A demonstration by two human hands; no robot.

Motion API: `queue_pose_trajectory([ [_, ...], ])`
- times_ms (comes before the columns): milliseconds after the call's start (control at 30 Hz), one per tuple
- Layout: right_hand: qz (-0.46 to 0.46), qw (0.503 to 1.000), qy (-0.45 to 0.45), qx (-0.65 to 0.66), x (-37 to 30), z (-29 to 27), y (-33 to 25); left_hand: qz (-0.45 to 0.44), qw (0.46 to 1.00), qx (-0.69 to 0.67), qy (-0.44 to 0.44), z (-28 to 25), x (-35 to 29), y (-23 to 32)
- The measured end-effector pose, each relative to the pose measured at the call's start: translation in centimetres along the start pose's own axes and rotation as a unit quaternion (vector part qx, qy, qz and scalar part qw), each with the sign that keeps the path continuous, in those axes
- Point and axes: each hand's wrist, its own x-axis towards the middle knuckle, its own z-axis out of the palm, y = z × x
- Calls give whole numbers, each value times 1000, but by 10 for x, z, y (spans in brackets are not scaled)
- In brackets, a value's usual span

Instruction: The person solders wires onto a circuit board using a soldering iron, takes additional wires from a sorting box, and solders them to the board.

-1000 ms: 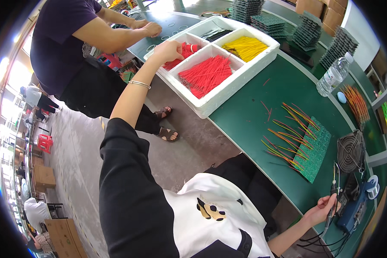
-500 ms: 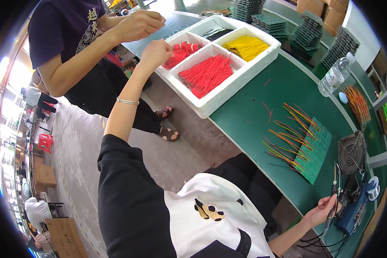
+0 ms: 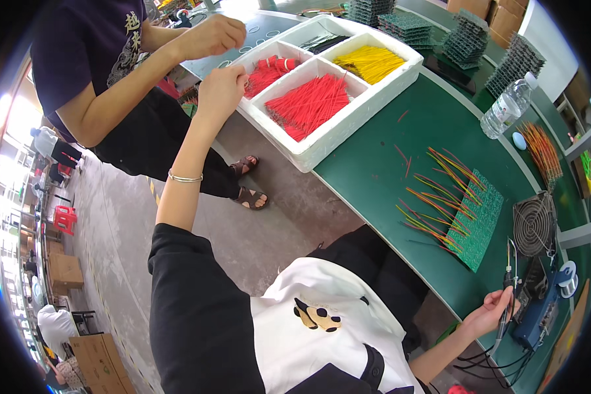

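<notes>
My left hand (image 3: 220, 94) is raised by the left rim of a white foam box (image 3: 312, 156), its fingers pinched together; whatever they may hold is too small to make out. Beside it, one compartment has short red bundled wires (image 3: 267, 75), the nearer one a heap of long red wires (image 3: 310, 107). Low on the right, my right hand (image 3: 487, 316) grips a soldering iron (image 3: 508, 279) with its tip pointing up and a thin curved metal tube alongside. Left of the iron lies a green circuit board panel (image 3: 477, 220) with rows of red, yellow and dark wires sticking out.
A co-worker's hand (image 3: 211, 37) hovers just beyond mine. Yellow wires (image 3: 372, 64) fill another compartment. Stacked boards (image 3: 467, 41), a water bottle (image 3: 505, 110), a bundle of wires (image 3: 540, 152), a round fan (image 3: 533, 226) and a blue soldering unit (image 3: 538, 322) stand along the table's right side.
My left hand has drawn slightly left and down, away from the box's compartments. My right hand still holds the soldering iron. The whole view has shifted a little.
</notes>
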Motion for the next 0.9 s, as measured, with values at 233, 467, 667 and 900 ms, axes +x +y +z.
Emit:
queue_pose_trajectory([
  [233,-5,1000,-3,1,0,-1,1,-49,988,-121,-79,19,13,-25],
  [467,0,1000,-2,5,-1,0,1,-86,977,-162,-108,12,17,-48],
  [667,-7,1000,-5,-1,-1,-2,0,-120,980,-116,-113,0,27,-45],
  [900,11,1000,-3,24,2,1,4,-52,905,-418,-55,-58,27,40],
])
